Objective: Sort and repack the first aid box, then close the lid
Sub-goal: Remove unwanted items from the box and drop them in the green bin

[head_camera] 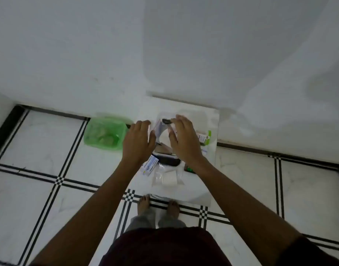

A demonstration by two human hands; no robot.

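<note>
My left hand [138,143] hovers with fingers spread, its fingertips at the edge of a white packet [161,129]. My right hand [184,140] reaches in from the other side, its fingertips beside a small dark object [166,121]; blur hides whether it grips it. Both hands are over a white sheet [202,187] on the floor. Below them lie a dark pouch [167,160], a blue-and-white carton [150,166] and clear bags of white gauze [169,179]. The green plastic box [105,134] stands open to the left, beside the sheet.
A green-and-white carton [204,138] lies at the sheet's right side and a small dark green item [189,169] under my right wrist. A white wall [164,54] rises right behind the sheet. My bare feet [158,206] stand at its near edge on tiled floor.
</note>
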